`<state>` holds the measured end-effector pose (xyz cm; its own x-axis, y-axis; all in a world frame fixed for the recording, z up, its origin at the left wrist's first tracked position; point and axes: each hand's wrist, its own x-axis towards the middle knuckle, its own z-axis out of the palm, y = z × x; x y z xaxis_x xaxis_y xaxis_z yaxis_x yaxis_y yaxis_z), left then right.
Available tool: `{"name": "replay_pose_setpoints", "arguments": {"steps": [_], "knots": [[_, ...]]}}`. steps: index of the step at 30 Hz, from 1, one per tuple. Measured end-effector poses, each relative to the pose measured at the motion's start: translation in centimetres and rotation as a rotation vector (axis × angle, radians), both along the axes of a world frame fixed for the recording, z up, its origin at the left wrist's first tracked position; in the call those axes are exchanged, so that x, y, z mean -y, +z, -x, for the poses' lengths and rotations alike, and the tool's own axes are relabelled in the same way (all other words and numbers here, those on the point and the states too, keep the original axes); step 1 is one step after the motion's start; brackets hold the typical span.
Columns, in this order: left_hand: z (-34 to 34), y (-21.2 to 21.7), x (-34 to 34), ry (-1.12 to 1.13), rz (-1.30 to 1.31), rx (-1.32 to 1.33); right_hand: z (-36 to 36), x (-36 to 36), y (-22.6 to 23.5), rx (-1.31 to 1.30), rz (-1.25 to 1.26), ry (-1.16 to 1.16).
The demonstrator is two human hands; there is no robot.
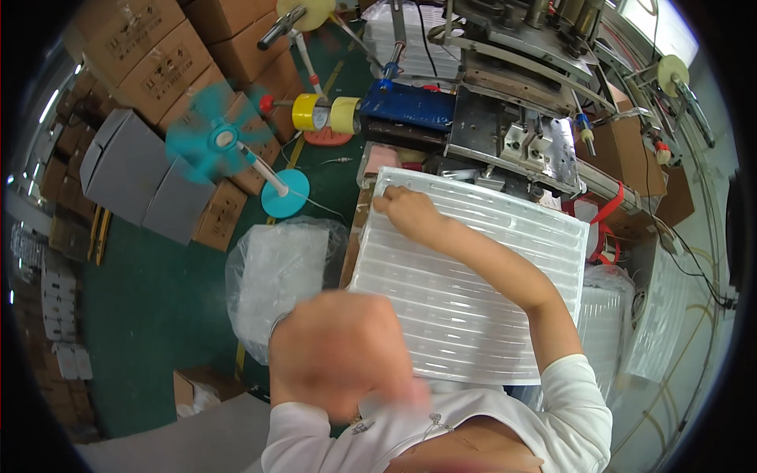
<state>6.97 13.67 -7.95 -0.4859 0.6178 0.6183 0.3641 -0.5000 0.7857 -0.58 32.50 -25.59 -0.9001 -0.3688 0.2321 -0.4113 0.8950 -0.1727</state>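
Note:
In front of me lies a white translucent plastic tray [465,292] with long parallel grooves, its rim raised. My right hand [406,211] reaches across it to the far left corner. Its fingers are bent and pressed together at the end of a groove near the rim; whatever is between them is too small to make out. My left hand [343,347] is raised close to the camera, off the tray's near left corner. Motion smears it, so its fingers cannot be read.
Beyond the tray stands a metal press machine [512,134] with a blue block [410,110] and tape rolls [311,113] beside it. To the left are a turquoise fan [285,193], a plastic-wrapped white stack [280,268] and cardboard boxes [165,71]. More trays [603,331] sit at right.

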Motion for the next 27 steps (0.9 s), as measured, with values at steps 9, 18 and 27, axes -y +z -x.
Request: {"name": "replay_pose_setpoints", "arguments": {"steps": [9,18,27], "knots": [[-1.8,3.5,-3.5,-0.364,-0.315,-0.165,-4.1,-4.4,6.1,0.021,0.64,-0.116],[1.7,-1.8,-7.7,0.105,0.358,-0.262,-9.0,-11.2,8.7,0.147,0.818,-0.249],[11.7,-7.6,-22.0,0.902,0.506,-0.797,-11.0,-17.2,10.2,-0.317,0.769,-0.53]]}}
